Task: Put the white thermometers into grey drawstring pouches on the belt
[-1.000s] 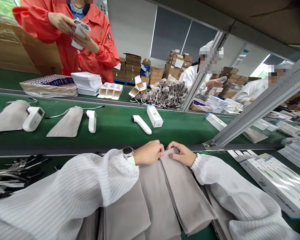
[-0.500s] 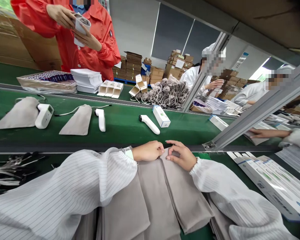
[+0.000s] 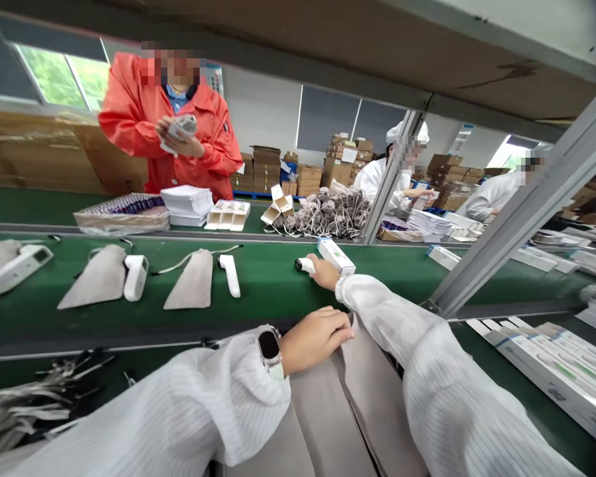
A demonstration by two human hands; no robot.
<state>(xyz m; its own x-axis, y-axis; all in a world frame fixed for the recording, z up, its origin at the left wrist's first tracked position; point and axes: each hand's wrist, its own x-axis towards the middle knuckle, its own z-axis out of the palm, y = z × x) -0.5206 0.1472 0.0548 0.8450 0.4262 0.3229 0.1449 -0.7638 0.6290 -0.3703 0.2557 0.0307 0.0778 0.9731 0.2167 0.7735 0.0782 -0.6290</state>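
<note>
The white handheld device [image 3: 306,265] lay on the green desk [image 3: 271,291], its black-tipped head jutting out to the left of the right grip [image 3: 324,272]; its handle was hidden beneath the fingers, and whether they had closed round it could not be told. A white box [image 3: 336,256] lay just behind that grip. Nearer the wearer, the left grip [image 3: 316,339] rested palm down at the far end of the grey pouches [image 3: 322,411]; whether its bent fingers pinched the fabric could not be seen. Well to the left lay a second device [image 3: 230,277], beside a corded pouch [image 3: 191,283]. Beyond, a person in a red jacket [image 3: 129,119] held something pale behind a paper stack [image 3: 186,201].
</note>
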